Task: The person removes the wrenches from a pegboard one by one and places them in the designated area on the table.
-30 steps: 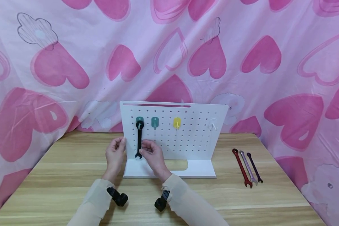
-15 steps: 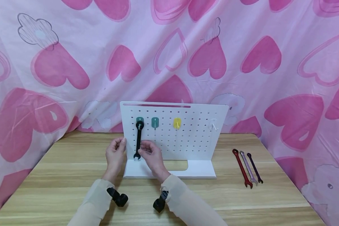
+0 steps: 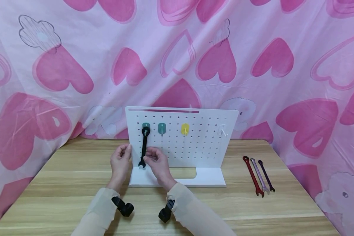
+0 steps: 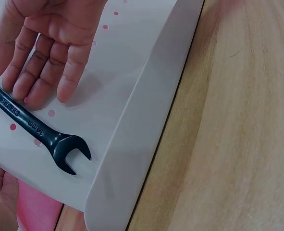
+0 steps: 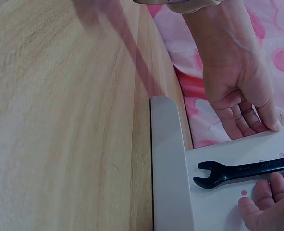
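A black combination wrench hangs by its ring end on the leftmost green hook of a white pegboard. Its open end points down, tilted slightly left. My right hand pinches the lower shaft with thumb and forefinger, while the other fingers extend loosely in the left wrist view. At the board's left edge, my left hand grips the panel between thumb and fingers, also seen by the right wrist camera as the upper hand.
Farther right on the board are a second green hook, a yellow hook and a white hook. Red, silver and dark purple wrenches lie on the wooden table. A pink heart-patterned cloth hangs behind.
The black wrench's lower end has swung a little to the left, along with my right hand. My left hand has stayed at the board's edge.
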`<state>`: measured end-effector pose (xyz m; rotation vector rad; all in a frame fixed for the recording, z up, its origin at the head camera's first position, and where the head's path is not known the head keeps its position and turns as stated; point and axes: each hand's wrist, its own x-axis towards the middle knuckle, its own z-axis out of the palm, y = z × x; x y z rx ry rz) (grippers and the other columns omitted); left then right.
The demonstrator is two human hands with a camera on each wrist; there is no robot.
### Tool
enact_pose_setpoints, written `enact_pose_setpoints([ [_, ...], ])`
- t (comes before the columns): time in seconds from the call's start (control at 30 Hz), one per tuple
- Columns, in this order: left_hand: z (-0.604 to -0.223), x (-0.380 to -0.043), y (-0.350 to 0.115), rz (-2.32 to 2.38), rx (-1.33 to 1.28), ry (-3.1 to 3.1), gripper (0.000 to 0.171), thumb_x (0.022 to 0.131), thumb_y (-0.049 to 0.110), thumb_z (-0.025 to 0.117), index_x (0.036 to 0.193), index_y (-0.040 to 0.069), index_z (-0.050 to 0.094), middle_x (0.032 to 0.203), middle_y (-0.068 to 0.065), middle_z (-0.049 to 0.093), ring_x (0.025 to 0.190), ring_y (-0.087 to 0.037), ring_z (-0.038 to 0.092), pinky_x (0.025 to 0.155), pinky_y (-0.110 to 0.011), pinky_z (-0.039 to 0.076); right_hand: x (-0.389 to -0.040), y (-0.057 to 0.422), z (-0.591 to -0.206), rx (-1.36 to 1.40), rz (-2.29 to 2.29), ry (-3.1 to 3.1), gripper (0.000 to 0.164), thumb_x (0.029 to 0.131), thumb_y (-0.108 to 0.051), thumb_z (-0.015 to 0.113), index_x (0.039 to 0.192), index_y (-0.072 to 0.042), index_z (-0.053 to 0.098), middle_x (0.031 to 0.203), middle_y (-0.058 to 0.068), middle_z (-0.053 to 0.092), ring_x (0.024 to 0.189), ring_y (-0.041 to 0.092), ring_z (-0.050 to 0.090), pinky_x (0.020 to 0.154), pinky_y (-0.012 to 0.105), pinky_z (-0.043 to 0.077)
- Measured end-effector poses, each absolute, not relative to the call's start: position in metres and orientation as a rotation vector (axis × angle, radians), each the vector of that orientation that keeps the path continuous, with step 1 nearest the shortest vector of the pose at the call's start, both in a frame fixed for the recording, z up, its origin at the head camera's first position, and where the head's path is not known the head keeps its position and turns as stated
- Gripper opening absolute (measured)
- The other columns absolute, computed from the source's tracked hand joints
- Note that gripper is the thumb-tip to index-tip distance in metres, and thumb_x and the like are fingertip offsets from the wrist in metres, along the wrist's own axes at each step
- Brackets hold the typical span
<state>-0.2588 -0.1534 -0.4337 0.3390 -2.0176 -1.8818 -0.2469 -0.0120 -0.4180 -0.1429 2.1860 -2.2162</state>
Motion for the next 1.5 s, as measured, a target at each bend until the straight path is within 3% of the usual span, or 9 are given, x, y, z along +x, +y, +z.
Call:
enact_pose_setpoints([
  [0.47,-0.4318,-0.2574,-0.1534,-1.908,0.349,-2.019,0.04,0.094,0.041,0.051,0.114,0.007,0.057,0.1,0.002,0.055,0.091,-0.005,0.053,0.077,-0.007,0.047,-0.2477,-0.0147,-0.4197,-0.136,-2.261,2.172,0.026,0.086,-0.007,0.066,0.112,-0.011,0.062,0.104,0.004,0.063,0.095,0.013,0.057,0.093,0.03,0.048],
  [0.97,-0.4329,-0.2576,-0.1534,-1.905,0.346,-2.032,0.042,0.094,0.043,0.05,0.114,0.007,0.056,0.102,-0.001,0.056,0.094,-0.007,0.054,0.075,-0.006,0.047,-0.2472,-0.0153,-0.4205,-0.125,-2.247,2.185,0.025,0.085,-0.004,0.066,0.109,-0.01,0.063,0.101,0.004,0.062,0.088,0.012,0.055,0.082,0.025,0.05],
  [1.5,-0.432,-0.2576,-0.1542,-1.899,0.355,-2.031,0.04,0.094,0.044,0.051,0.114,0.009,0.056,0.101,0.001,0.056,0.096,-0.007,0.054,0.076,-0.006,0.047,-0.2461,-0.0169,-0.4215,-0.122,-2.244,2.182,0.026,0.085,-0.002,0.066,0.109,-0.009,0.063,0.101,0.003,0.061,0.087,0.012,0.055,0.081,0.025,0.05],
])
